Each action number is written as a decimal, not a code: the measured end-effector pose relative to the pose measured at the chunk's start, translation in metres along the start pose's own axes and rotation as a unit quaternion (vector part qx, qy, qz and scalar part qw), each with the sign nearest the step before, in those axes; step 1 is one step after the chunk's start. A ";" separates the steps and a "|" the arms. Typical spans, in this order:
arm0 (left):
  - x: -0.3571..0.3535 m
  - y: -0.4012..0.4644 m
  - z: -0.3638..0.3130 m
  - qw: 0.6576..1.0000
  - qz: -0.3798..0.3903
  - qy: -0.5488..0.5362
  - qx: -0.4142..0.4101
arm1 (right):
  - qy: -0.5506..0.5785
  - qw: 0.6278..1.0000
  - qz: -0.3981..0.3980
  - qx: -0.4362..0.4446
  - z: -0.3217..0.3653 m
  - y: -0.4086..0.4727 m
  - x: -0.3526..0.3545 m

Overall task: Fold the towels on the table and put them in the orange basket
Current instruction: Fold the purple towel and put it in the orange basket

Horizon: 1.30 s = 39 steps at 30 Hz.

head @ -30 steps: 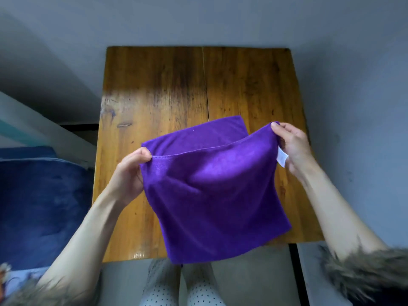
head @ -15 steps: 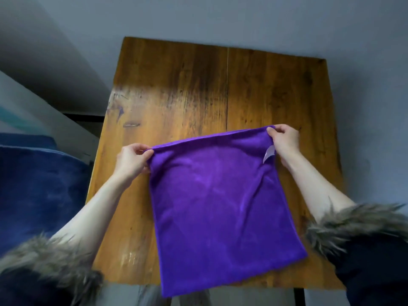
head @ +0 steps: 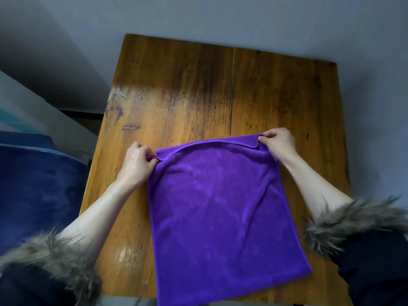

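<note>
Scratched wooden table (head: pixel 176 89) against grey wall (head: pixel 220 16), purple towel (head: pixel 220 206) atop.

You have a purple plush cloth towel (head: pixel 220 208), matt with a soft brushed nap. The brown wooden table (head: pixel 176 85) is varnished and glossy, scuffed and scratched near its left edge. Your dark sleeves carry shaggy grey-brown fur cuffs (head: pixel 351 219).

Rectangular plush cloth towel (head: pixel 223 208): solid vivid purple, no pattern. Wooden plank table (head: pixel 198 85): amber-brown with dark grain streaks — pale scuffs at its left edge. Fur-trimmed jacket cuffs (head: pixel 344 219): grey-brown over black sleeves. Soft fabric surface at left (head: pixel 37 184): navy blue.
</note>
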<state>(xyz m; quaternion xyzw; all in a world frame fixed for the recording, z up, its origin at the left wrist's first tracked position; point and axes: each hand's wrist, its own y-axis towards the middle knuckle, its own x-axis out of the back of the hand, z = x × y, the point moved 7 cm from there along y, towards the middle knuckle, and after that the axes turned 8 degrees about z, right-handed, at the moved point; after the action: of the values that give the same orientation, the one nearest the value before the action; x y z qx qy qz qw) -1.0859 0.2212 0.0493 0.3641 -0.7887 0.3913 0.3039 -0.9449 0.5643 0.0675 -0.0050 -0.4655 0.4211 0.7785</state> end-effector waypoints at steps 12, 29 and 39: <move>0.017 -0.005 0.008 0.985 0.072 -0.121 0.103 | 0.085 0.995 0.029 -0.033 -0.009 -0.018 0.019; 0.241 -0.110 -0.118 0.953 0.033 -0.264 -0.141 | 0.399 0.908 -0.004 0.131 0.088 -0.165 0.201; 0.329 -0.139 -0.146 0.922 -0.058 -0.297 -0.242 | 0.413 0.877 -0.102 0.223 0.153 -0.218 0.256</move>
<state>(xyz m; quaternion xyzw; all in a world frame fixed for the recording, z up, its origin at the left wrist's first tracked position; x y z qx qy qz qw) -1.1251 0.1736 0.4302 0.4238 -0.8909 0.0447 0.1569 -0.8603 0.5333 0.4260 0.0424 0.0070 0.3913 0.9193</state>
